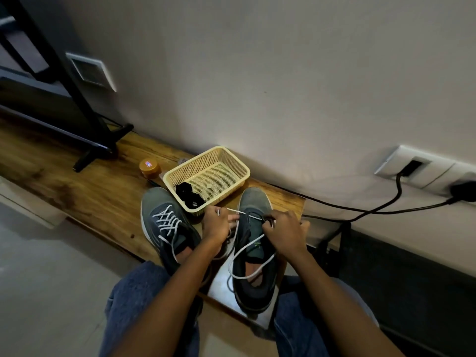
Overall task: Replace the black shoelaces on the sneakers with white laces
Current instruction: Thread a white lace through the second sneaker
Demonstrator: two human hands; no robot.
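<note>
Two grey-green sneakers stand side by side on a wooden bench, toes toward the wall. The left sneaker (pixel 164 228) carries a white lace crossed through its eyelets. A white lace (pixel 244 261) runs through the lowest eyelets of the right sneaker (pixel 255 256), and one long end loops loosely over its tongue and opening. My left hand (pixel 219 225) pinches one end of that lace at the shoe's left side. My right hand (pixel 283 233) grips the lace at the shoe's right eyelets. A bundle of black laces (pixel 189 195) lies in the beige basket (pixel 231 163).
The basket sits against the wall behind the shoes. An orange-lidded round tin (pixel 150 168) stands left of it. A black stand foot (pixel 95 153) rests on the wooden bench (pixel 77 186) farther left. Black cables (pixel 373 210) hang from wall sockets on the right. My knees in jeans are below.
</note>
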